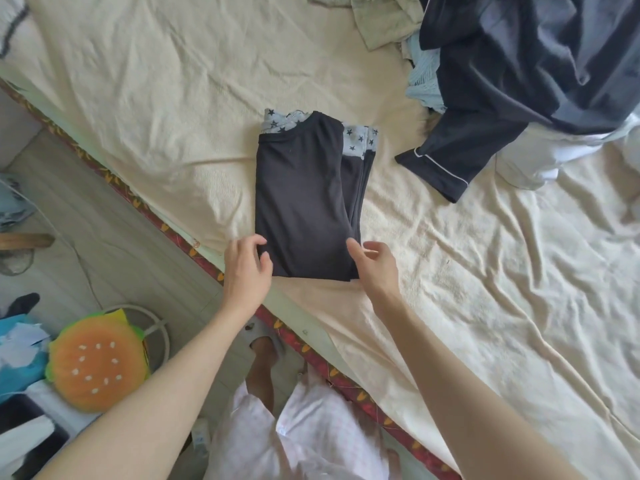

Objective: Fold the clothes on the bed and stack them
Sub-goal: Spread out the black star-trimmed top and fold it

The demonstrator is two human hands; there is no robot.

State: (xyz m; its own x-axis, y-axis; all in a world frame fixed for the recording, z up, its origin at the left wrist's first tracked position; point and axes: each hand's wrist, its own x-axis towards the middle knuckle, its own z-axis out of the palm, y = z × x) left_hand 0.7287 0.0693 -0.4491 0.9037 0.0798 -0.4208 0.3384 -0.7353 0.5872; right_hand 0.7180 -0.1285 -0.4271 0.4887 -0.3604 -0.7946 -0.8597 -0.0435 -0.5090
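A bed (pixel 450 271) under a rumpled cream sheet (pixel 156 98) fills the centre and right of the frame, lit by soft daylight. A red patterned mattress edge (pixel 145 209) runs diagonally from the upper left down to the bottom. Pale wood-look floor (pixel 104 230) shows at the left. At the lower left lies a burger-shaped cushion (pixel 95 362) beside a white wire ring (pixel 156 327).

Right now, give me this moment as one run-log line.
step: fold in progress | dark folded garment: flat on bed | left hand: touching near corner | right hand: open beside it | unfolded pile: waiting
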